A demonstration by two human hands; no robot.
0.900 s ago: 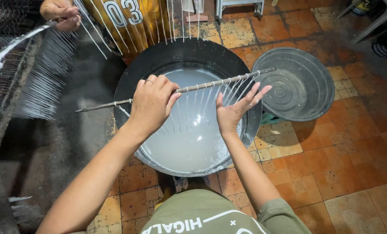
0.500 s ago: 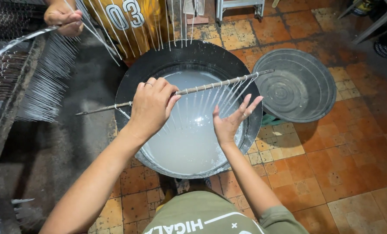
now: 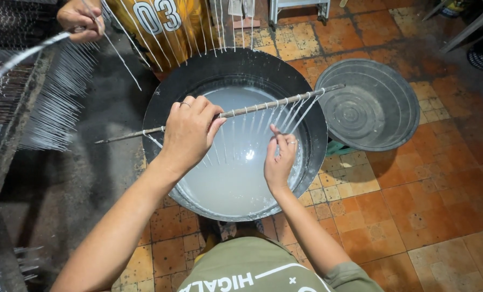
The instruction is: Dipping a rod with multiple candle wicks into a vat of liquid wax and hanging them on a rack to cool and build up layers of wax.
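I see my left hand [image 3: 190, 130] closed around a thin rod [image 3: 263, 106], holding it level over a wide black basin [image 3: 168, 97] of milky white liquid [image 3: 230, 178]. A row of white strings [image 3: 252, 123] hangs from the rod, evenly spaced and knotted along its right half, their lower ends dangling toward the liquid. My right hand [image 3: 279, 159] is below the rod, fingers [image 3: 278, 135] loosely curled and pinching at one or two strings (I cannot tell exactly how many). The rod's left tip pokes out past the basin rim, its right tip reaches over an empty grey tub [image 3: 368, 105] standing just beside the basin. To the right, the orange tiled floor [image 3: 425, 205] lies open. On the left a dark surface runs alongside racks of hanging white strands [image 3: 58, 97], partly cut off by the frame edge. Beyond the basin another person's hand [image 3: 79, 19] grips a similar strung rod; only that hand and a yellow shirt [image 3: 166, 27] show.
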